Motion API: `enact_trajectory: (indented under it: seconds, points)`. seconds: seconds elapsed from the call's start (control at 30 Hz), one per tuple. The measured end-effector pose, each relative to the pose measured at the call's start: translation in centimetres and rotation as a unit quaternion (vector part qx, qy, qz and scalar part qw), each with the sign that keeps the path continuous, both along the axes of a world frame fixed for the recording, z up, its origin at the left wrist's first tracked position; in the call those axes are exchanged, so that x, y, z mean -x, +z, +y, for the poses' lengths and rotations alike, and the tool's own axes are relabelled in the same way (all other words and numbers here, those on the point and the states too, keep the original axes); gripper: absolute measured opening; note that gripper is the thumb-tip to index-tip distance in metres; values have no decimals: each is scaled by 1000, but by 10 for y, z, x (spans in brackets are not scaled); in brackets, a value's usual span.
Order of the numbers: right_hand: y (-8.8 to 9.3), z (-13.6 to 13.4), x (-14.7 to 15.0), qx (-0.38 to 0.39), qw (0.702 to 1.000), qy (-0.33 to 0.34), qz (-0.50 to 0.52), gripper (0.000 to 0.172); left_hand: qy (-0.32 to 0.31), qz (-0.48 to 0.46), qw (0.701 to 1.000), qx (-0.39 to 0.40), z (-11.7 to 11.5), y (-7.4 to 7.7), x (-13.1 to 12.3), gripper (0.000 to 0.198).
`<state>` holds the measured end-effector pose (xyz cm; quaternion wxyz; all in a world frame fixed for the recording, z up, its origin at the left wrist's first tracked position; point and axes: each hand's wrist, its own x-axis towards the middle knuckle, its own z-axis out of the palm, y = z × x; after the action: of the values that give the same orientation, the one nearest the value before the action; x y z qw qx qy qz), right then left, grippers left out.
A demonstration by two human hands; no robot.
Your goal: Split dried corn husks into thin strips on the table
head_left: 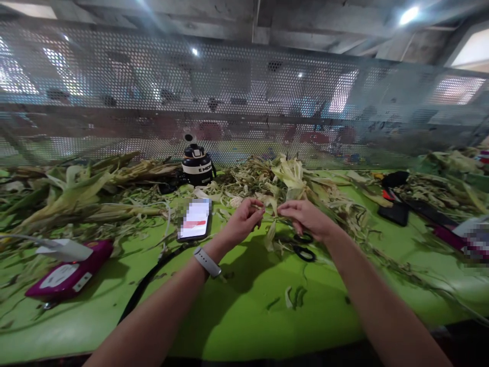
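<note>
My left hand [242,221], with a pale watch strap on its wrist, has thumb and fingers drawn together in a pinch. Facing it across a small gap, my right hand [305,218] is also closed, its fingertips pinched. Whatever thin piece either holds is too small to make out. Pale dry corn husk [272,204] shows between and just behind the fingertips, and a narrow husk strip [271,237] is below them. Black-handled scissors [304,253] lie under my right hand, partly covered by it. A bundle of broad husks [289,176] rises behind the hands.
A lit phone [195,219] lies left of my hands, before a dark bottle [197,165] with its lid up. A purple power strip [71,272] with a white plug is at left. Husk heaps [69,188] line the perforated screen [237,102]. A dark phone-like object [393,213] lies right.
</note>
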<state>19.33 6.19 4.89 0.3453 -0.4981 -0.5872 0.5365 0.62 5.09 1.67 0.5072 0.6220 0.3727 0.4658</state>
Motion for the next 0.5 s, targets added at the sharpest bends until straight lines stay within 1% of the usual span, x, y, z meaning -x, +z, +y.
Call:
enact_trajectory:
  seconds: [0.03, 0.1, 0.13, 0.17, 0.2, 0.23, 0.3, 0.33, 0.4, 0.5]
  points:
    - [1, 1, -2, -20, 999, -26, -13, 12, -4, 6, 1000, -2, 0, 0, 0, 21]
    - [3, 1, -4, -91, 990, -105, -2, 15, -18, 13, 1000, -2, -1, 0, 0, 20]
    - [4, 1, -4, -120, 985, -126, 13, 17, -26, 14, 1000, -1, -1, 0, -1, 21]
    - [5, 0, -4, -137, 982, -124, 26, 17, -33, 15, 999, -2, -1, 0, -1, 22]
    - [5, -1, -3, -139, 985, -97, 29, 18, -40, 15, 999, -3, -2, 0, -1, 23]
    - [5, -2, -2, -124, 991, -50, 20, 19, -45, 16, 999, -6, -2, -1, -1, 24]
    - [4, -4, 0, -70, 996, 45, -23, 24, -48, 19, 999, -17, -1, -1, 0, 25]
    - [2, -5, 2, -49, 995, 74, -48, 24, -48, 21, 998, -23, -1, -1, 0, 24]
    - [-1, -6, 4, -19, 990, 109, -82, 23, -45, 25, 998, -31, -1, -1, 0, 22]
    - [-3, -5, 4, -10, 986, 135, -100, 20, -47, 29, 998, -32, -2, 0, 0, 21]
